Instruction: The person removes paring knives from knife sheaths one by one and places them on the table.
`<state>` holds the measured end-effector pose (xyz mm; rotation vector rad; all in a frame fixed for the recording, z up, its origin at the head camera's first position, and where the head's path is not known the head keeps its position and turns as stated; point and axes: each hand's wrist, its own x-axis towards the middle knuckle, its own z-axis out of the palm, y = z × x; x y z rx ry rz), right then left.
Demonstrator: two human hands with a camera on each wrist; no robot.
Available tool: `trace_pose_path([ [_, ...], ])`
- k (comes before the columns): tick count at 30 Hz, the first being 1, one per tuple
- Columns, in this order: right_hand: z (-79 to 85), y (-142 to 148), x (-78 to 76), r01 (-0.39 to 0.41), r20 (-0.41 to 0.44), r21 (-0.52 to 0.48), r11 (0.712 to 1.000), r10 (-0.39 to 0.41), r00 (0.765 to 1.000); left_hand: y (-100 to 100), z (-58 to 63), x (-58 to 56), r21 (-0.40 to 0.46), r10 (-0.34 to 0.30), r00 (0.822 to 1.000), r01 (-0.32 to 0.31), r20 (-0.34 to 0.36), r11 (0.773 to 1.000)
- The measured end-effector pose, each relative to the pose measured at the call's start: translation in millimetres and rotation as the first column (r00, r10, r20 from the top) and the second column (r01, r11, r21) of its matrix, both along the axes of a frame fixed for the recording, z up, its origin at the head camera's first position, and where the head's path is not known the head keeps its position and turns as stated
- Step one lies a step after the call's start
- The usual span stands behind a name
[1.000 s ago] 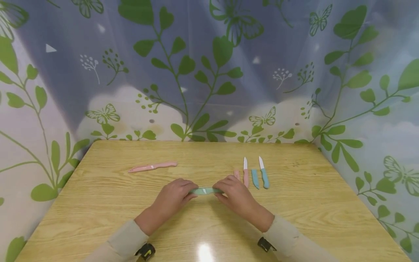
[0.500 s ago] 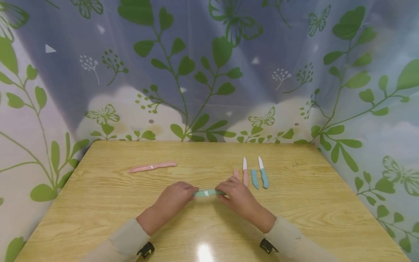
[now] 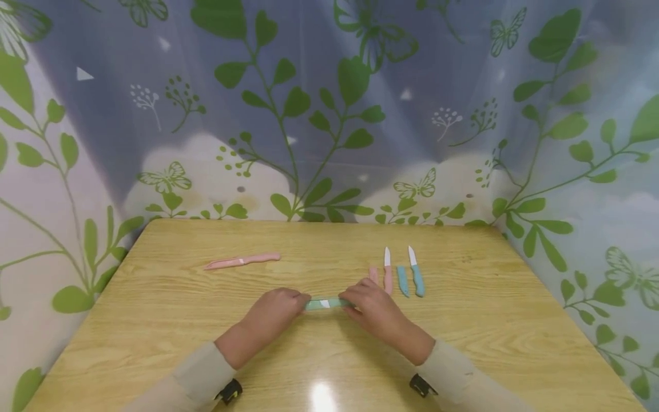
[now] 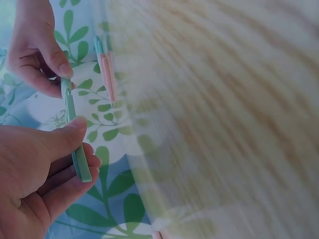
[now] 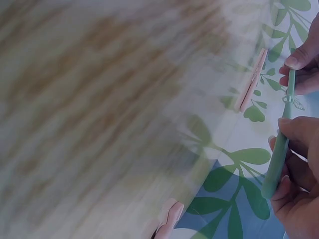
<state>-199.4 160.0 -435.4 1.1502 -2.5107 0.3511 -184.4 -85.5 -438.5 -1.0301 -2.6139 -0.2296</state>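
Both hands hold a light green paring knife (image 3: 325, 304) level over the table, its blade mostly inside a green sheath (image 4: 81, 162). My left hand (image 3: 270, 312) pinches the sheath end between thumb and fingers. The handle (image 5: 277, 162) lies in the grip of my right hand (image 3: 376, 309). A small white patch shows midway between the hands in the head view. Right of centre lie a bare pink knife (image 3: 388, 279), a pink sheath (image 3: 373, 275) partly behind my right hand, a blue sheath (image 3: 403, 281) and a bare blue knife (image 3: 418, 281).
Toward the back left of the wooden table (image 3: 154, 320) lies a pink knife in its sheath (image 3: 242, 262). A leaf-patterned curtain (image 3: 319, 114) hangs behind the table and along its sides.
My left hand has turned a little, and its fingers look closer together. The green knife has shifted slightly toward me and rolled a bit. The other knives lie where they were.
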Motion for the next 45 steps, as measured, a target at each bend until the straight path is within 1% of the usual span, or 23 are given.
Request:
trace_pose_path([
  [3, -1.1, 1.8, 0.1, -0.018, -0.003, 0.006, 1.0, 0.018, 1.0, 0.4, 0.4, 0.9, -0.014, 0.003, 1.0, -0.003, 0.025, 1.0],
  [8, -2.8, 5.5, 0.4, -0.041, -0.021, 0.01, 0.999, 0.041, 0.999, 1.1, 1.7, 2.0, -0.008, -0.019, 0.999, 0.019, 0.04, 1.0],
  [14, -3.9, 8.4, 0.3, -0.041, -0.019, 0.01, 0.999, 0.041, 0.999, 1.0, 1.5, 1.6, 0.008, -0.022, 0.999, 0.022, 0.041, 1.0],
  [21, -3.1, 10.7, 2.1, -0.032, -0.016, 0.015, 0.999, 0.032, 0.999, 0.6, 0.7, 1.8, 0.038, -0.021, 0.997, 0.018, 0.07, 0.999],
  [26, -3.1, 12.3, 3.0, -0.028, -0.019, 0.007, 1.0, 0.028, 0.999, 1.1, 1.2, 2.2, 0.051, -0.026, 0.997, 0.023, 0.07, 0.998],
  [32, -1.7, 13.2, 3.9, -0.034, -0.027, -0.005, 0.999, 0.034, 0.999, 1.0, 0.9, 2.7, 0.054, -0.016, 0.997, 0.011, 0.081, 0.998],
  [45, -1.8, 14.2, 4.4, -0.035, -0.042, -0.001, 0.999, 0.035, 0.999, -0.9, -0.2, 2.4, 0.062, -0.024, 0.997, 0.019, 0.08, 0.998],
])
